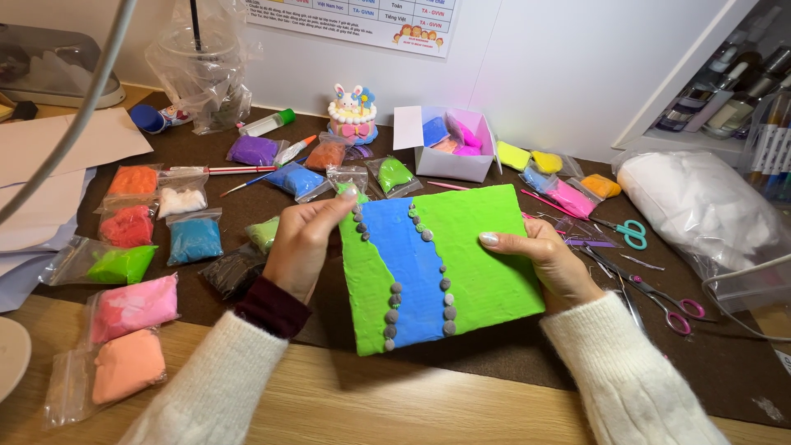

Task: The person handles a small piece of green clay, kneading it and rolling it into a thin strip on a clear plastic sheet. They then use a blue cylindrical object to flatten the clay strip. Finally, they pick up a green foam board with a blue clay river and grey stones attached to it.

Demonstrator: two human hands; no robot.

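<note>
I hold a square clay-covered board [478, 264] tilted up in front of me with both hands. It is bright green with a wavy blue band down the middle, and small grey clay pebbles line both edges of the band. My left hand [303, 243] grips the board's upper left edge, thumb on the front near the top pebbles. My right hand [550, 257] holds the right edge, thumb pressed on the green face. Both sleeves are white knit.
Bags of coloured clay [132, 306] lie across the brown mat [527, 354] at left and behind. A white box [451, 161] with clay, a bunny cake figure [353, 114], brushes, pink scissors [671, 306], teal scissors [630, 232] and a white bag [700, 206] surround the board.
</note>
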